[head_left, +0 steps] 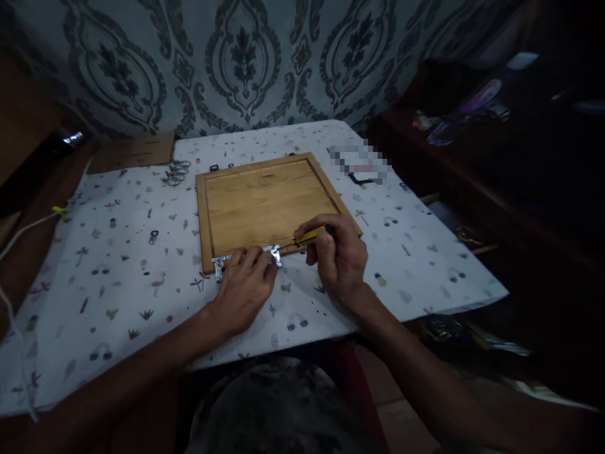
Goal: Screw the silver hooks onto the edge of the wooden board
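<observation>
A wooden framed panel (pixel 269 195) lies flat on the cloth-covered table in front of me. Along its near edge runs a shiny metal bracket (pixel 275 255), with one end piece showing on each side of my left hand (pixel 248 284). The fingers of that hand are bent over the bracket's middle and the panel edge, hiding what is beneath them. My right hand (pixel 341 255) is closed around a screwdriver (pixel 309 236) with a yellow and black handle. The screwdriver's thin shaft points left, its tip at or close to the bracket's right end; contact cannot be made out.
The patterned tablecloth (pixel 155 328) carries a cardboard piece (pixel 137 153), a small heap of metal loops (pixel 176 173) and a little dark ring (pixel 153 236). A blurred-out item (pixel 362 164) lies at back right. A plastic bottle (pixel 466 110) rests beyond; a white cable (pixel 14 315) hangs left.
</observation>
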Demonstrator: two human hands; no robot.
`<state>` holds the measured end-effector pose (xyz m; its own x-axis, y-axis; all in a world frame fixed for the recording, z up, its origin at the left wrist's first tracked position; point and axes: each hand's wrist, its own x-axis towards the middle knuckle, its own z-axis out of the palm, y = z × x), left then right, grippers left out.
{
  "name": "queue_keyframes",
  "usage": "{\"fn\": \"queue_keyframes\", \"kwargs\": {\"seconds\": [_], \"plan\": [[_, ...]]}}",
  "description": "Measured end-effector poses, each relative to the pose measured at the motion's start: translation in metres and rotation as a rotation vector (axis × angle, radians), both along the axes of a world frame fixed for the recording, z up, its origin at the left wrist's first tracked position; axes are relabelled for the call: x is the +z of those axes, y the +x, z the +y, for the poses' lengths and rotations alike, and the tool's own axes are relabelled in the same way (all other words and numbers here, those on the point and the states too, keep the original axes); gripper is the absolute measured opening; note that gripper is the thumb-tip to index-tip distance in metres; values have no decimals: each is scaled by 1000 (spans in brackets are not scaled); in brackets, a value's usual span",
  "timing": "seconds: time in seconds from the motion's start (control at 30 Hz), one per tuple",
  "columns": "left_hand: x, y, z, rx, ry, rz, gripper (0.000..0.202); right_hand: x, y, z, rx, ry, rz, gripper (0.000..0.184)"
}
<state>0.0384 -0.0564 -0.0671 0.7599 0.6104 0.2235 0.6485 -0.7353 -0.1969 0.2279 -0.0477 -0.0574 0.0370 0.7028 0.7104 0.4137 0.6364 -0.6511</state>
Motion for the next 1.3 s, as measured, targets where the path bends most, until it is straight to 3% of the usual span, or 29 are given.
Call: {"fn": "queue_keyframes", "kwargs": {"seconds": [0.43, 0.57, 0.93, 1.3], "plan": [[-11, -8, 14, -109, -84, -238, 14, 4, -1, 1, -12, 5, -33, 22], [-9, -9, 13, -124, -134, -330, 16, 4, -1, 1, -22, 13, -38, 23], [9, -9, 25, 65, -611, -751, 10, 3, 1, 2, -17, 2, -30, 21], [1, -2, 47, 157, -688, -664, 8, 5, 0, 1, -12, 1, -29, 22]]}}
